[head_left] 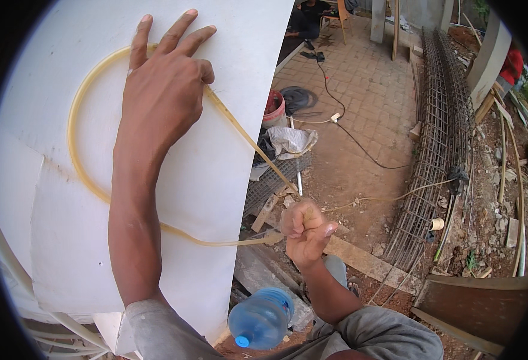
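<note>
Pale yellow flexible tube [71, 126] looped widely over large white flat panel [195, 180], around and under left hand [165, 87]. Left hand was spread flat, back up, pressing the tube's top bend to the panel. Translucent blue plastic water bottle [261, 321] lay below. Right hand [304, 231], off the panel's edge, was clenched on the tube where both runs met. Rusty steel rebar cage [429, 150] lay farther right.
</note>
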Action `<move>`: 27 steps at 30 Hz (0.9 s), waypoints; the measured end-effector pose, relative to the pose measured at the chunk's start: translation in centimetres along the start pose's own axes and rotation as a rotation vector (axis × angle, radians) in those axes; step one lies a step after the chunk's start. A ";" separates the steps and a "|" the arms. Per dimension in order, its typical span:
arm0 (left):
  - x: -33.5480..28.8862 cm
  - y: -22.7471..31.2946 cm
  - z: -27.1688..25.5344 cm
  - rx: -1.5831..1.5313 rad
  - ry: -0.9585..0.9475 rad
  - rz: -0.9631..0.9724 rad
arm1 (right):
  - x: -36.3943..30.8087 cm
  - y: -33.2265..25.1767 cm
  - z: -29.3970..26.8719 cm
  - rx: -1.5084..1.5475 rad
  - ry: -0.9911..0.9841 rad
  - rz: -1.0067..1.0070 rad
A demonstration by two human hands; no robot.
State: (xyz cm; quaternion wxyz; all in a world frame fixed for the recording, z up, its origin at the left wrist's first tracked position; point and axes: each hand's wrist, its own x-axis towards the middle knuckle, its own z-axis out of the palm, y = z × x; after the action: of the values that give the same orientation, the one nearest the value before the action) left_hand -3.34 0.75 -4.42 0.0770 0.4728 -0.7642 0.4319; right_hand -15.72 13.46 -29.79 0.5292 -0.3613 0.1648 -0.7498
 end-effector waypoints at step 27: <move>0.2 -0.6 2.7 -0.193 0.098 -0.009 | -3.6 -4.5 1.6 -0.203 -0.195 0.034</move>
State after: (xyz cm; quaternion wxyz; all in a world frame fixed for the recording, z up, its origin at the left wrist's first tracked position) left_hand -2.22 -1.48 -5.57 0.1615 0.4449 -0.7954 0.3786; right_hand -16.94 18.69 -27.14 0.5158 -0.4813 0.1938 -0.6817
